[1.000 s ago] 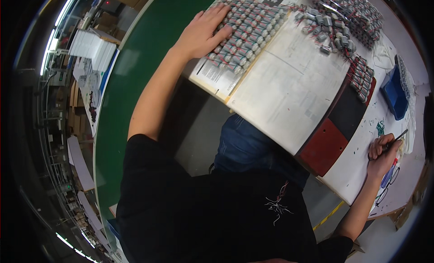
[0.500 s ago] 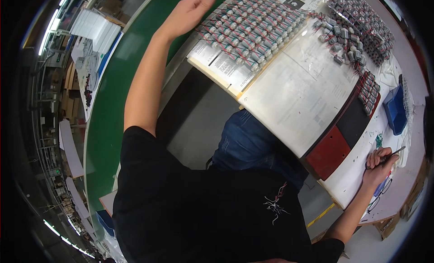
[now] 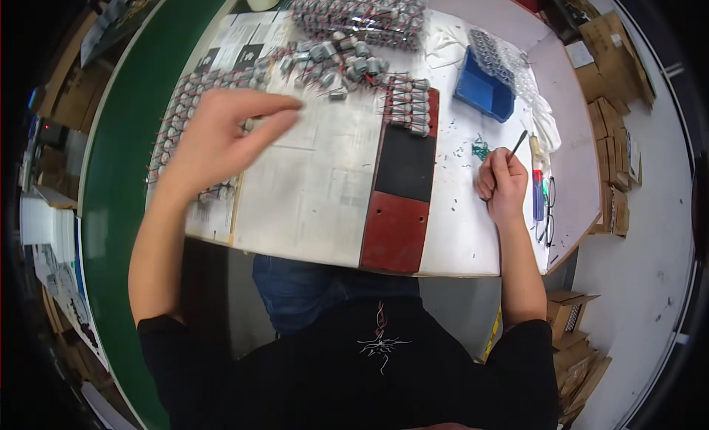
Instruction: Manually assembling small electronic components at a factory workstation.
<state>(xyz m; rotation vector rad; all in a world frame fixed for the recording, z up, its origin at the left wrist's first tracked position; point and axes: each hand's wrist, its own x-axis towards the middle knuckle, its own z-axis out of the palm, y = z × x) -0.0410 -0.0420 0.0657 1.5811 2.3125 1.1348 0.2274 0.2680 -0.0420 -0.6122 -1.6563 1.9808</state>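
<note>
My left hand [image 3: 220, 134] hovers over the left part of the white table, thumb and fingers stretched apart with nothing visible between them. Partly behind it are rows of small grey motors with red and dark wires [image 3: 176, 123]. At the right, my right hand [image 3: 506, 180] is closed around a slim dark pen-like tool [image 3: 520, 143], its tip pointing up and away; its exact kind is unclear. Small green scraps [image 3: 480, 147] lie beside that hand. Between my hands, a short block of wired motors [image 3: 408, 105] sits on the far end of a red and black board [image 3: 399, 234].
Loose motors [image 3: 332, 62] are heaped at the back, before a large wrapped stack of them [image 3: 362, 16]. A blue bin [image 3: 480, 94] and bubble wrap [image 3: 493, 52] stand back right. Glasses [image 3: 549, 212] and a red-and-blue handled tool [image 3: 538, 197] lie near the right panel.
The view has swung to the right. My left hand has come from beyond the left motor rows to over the table, nearer the loose motors. My right hand still grips the slim tool.
</note>
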